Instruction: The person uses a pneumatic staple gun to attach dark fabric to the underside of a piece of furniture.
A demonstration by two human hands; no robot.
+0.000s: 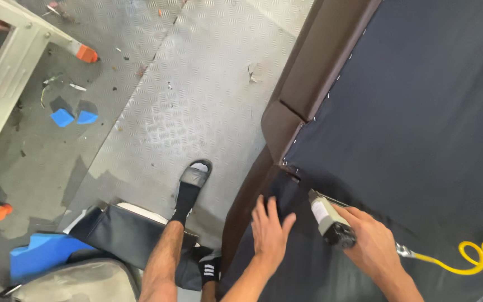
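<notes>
The right hand (373,243) was wrapped tight around a pneumatic staple gun (328,219), its nose set against the dark fabric (420,112) near the brown frame (303,84) corner. A coiled yellow air hose (465,258) trailed off behind it. The left hand (269,232) lay flat, fingers spread, pressing the fabric beside the gun.

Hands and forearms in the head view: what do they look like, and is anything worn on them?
Both are bare. The left hand and the right hand have no gloves, and no rings, watch or wristband can be seen. No sleeves show on the forearms as far as the picture's lower edge. No markings or tape show on either.
</notes>
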